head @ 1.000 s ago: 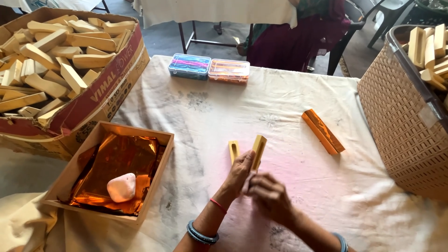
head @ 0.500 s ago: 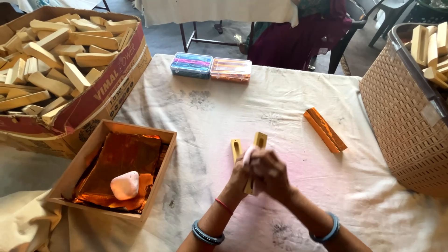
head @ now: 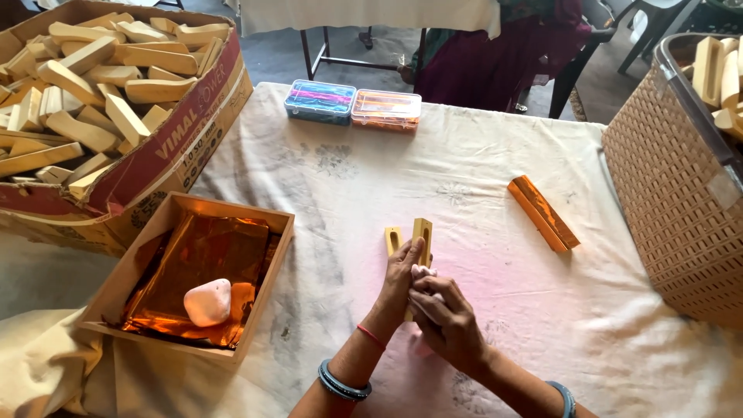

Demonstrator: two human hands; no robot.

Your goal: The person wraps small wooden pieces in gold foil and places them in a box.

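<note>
The slotted wooden piece [head: 422,234], low centre of the frame, we now see clasped upright by the left hand [head: 402,279] while the right hand [head: 443,313], drawn in since a second ago, presses a pale pad [head: 422,272] against it.

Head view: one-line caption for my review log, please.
Left hand steadies an upright wooden block while right hand presses a pale wad against it.

A big red-banded cardboard carton [head: 166,147] sits far left. Two clear plastic cases, one blue [head: 320,101], one orange [head: 386,108], lie side by side at the table's far edge.
</note>
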